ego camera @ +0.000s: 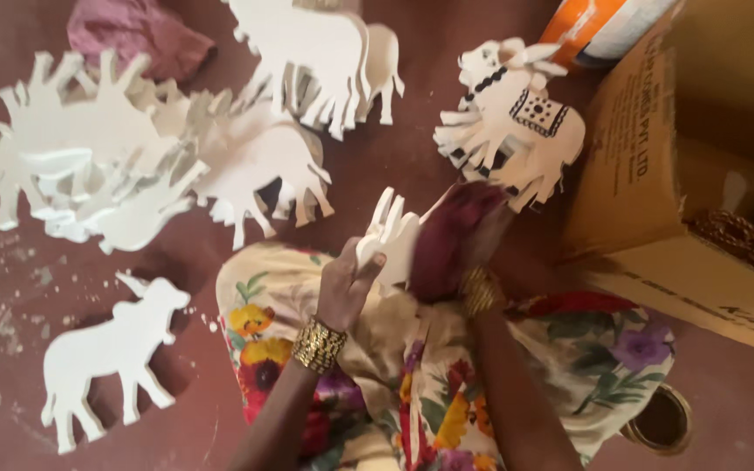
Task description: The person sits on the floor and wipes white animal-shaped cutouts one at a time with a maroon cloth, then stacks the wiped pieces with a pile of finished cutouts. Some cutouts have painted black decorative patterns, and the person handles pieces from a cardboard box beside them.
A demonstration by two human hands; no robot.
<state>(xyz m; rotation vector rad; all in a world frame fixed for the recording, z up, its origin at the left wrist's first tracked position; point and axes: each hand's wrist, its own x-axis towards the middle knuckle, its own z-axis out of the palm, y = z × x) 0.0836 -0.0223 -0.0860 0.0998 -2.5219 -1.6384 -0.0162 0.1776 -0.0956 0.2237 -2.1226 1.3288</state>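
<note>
Left hand [346, 288] grips flat white animal cutout [390, 237]; right hand [473, 235] closed on maroon cloth [447, 240], blurred; brown cardboard box [656, 174] beside.

White cutout [392, 234] in both hands

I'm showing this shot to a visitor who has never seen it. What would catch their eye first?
Probably the white animal cutouts piled on the reddish-brown floor at upper left, with one lying alone at lower left. Next, the left hand gripping a white cutout at centre while the right hand, wrapped in a maroon cloth, presses against it. A black-patterned painted stack sits beside a cardboard box.
</note>
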